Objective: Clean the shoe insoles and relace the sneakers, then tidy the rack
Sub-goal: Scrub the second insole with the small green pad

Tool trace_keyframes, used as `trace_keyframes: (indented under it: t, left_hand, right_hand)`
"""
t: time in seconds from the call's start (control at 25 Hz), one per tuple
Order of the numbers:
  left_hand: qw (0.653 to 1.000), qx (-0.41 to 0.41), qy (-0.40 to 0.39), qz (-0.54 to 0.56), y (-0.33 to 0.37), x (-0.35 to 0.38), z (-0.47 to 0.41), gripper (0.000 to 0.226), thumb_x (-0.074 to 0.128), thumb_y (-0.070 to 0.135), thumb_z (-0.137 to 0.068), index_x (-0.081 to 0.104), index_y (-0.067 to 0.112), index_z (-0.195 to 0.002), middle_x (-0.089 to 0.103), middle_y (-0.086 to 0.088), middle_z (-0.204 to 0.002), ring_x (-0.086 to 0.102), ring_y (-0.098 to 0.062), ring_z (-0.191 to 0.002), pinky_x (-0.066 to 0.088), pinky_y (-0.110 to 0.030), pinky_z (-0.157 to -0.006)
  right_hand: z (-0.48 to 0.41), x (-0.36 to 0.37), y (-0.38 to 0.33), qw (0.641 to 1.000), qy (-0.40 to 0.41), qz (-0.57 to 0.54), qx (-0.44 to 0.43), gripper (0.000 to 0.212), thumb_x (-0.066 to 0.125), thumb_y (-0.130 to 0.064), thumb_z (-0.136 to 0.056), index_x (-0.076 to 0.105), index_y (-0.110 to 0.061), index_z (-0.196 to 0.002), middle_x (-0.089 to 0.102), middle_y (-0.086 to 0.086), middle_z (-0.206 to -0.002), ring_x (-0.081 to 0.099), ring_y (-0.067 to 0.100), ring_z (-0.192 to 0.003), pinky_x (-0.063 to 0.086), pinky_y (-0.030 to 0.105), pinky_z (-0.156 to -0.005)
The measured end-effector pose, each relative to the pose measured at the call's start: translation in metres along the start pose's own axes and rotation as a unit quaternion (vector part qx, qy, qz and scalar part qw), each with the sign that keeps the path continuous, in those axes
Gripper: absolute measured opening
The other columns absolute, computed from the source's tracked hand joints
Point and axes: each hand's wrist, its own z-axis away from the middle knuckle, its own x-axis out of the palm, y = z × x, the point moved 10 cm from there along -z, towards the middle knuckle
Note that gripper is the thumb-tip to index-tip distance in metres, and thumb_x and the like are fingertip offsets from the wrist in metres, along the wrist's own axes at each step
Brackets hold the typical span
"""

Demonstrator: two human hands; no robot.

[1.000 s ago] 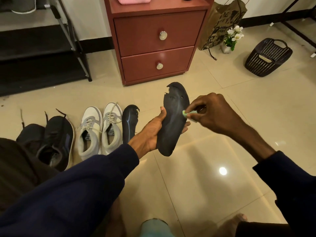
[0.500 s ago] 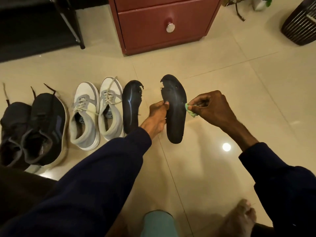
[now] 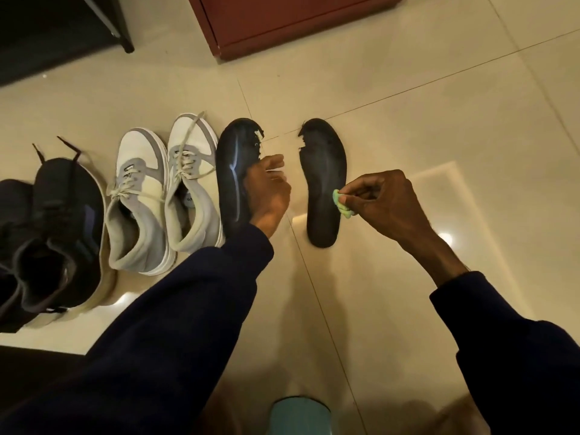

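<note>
Two worn black insoles lie flat on the tiled floor. The right insole [image 3: 323, 171] has a torn toe edge. At its right edge, my right hand [image 3: 386, 205] pinches a small green cloth [image 3: 340, 202]. The left insole [image 3: 232, 171] lies next to a pair of white and grey sneakers [image 3: 163, 196] with loose laces. My left hand [image 3: 270, 193] hovers over that insole's right edge with its fingers loosely spread and nothing in them. A pair of black sneakers [image 3: 62, 221] stands at the far left.
A red drawer cabinet [image 3: 282, 20] stands at the top centre. The black shoe rack [image 3: 47, 26] fills the top left corner. A teal object [image 3: 301, 416] sits at the bottom edge between my arms. Bare tiles stretch to the right.
My left hand has lowered the right insole to the floor, let go of it and moved left to the other insole. My right hand kept hold of the green cloth. The view tilted down.
</note>
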Motion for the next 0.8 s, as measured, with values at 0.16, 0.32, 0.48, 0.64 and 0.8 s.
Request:
trace_keyframes:
  t: [0.16, 0.32, 0.48, 0.64, 0.8]
  left_hand:
    - [0.920, 0.166, 0.147, -0.325, 0.016, -0.053, 0.013, 0.050, 0.074, -0.007, -0.075, 0.066, 0.015, -0.120, 0.055, -0.013, -0.128, 0.053, -0.031, -0.119, 0.049, -0.037, -0.101]
    - [0.826, 0.155, 0.172, -0.515, -0.001, -0.047, 0.022, 0.066, 0.073, -0.005, -0.068, 0.052, 0.012, -0.129, 0.047, -0.022, -0.135, 0.049, -0.038, -0.120, 0.045, -0.041, -0.100]
    - [0.850, 0.104, 0.086, -0.509, -0.013, -0.028, 0.016, 0.070, 0.067, -0.001, -0.078, 0.042, 0.007, -0.142, 0.036, -0.024, -0.151, 0.035, -0.046, -0.139, 0.037, -0.055, -0.113]
    - [0.863, 0.127, 0.075, -0.483, -0.014, -0.031, 0.013, 0.065, 0.065, -0.002, -0.081, 0.046, 0.010, -0.142, 0.039, -0.019, -0.148, 0.030, -0.046, -0.140, 0.032, -0.059, -0.113]
    - [0.893, 0.132, 0.093, -0.419, -0.025, -0.040, 0.012, 0.073, 0.071, -0.005, -0.080, 0.046, 0.018, -0.145, 0.035, -0.022, -0.145, 0.032, -0.043, -0.138, 0.038, -0.056, -0.110]
  right_hand:
    - [-0.005, 0.007, -0.006, 1.000, -0.013, 0.006, -0.008, 0.022, 0.080, -0.029, -0.082, 0.078, -0.011, -0.096, 0.074, -0.001, -0.084, 0.071, 0.006, -0.076, 0.057, 0.014, -0.071]
    - [-0.004, 0.014, -0.014, 1.000, -0.023, 0.007, -0.016, 0.024, 0.079, -0.028, -0.082, 0.077, -0.010, -0.098, 0.073, -0.001, -0.088, 0.071, 0.007, -0.079, 0.056, 0.012, -0.072]
    - [0.003, 0.016, -0.016, 0.999, -0.032, 0.004, -0.009, 0.021, 0.080, -0.026, -0.081, 0.077, -0.013, -0.097, 0.073, -0.003, -0.087, 0.070, 0.004, -0.078, 0.056, 0.012, -0.072]
    - [0.010, 0.011, -0.017, 1.000, -0.029, 0.011, -0.006, 0.020, 0.080, -0.025, -0.082, 0.077, -0.012, -0.096, 0.072, -0.004, -0.085, 0.070, 0.002, -0.077, 0.055, 0.010, -0.071]
    - [0.014, 0.012, -0.014, 0.999, -0.028, 0.021, 0.008, 0.023, 0.080, -0.026, -0.082, 0.078, -0.010, -0.098, 0.075, 0.001, -0.089, 0.071, 0.007, -0.080, 0.058, 0.017, -0.076]
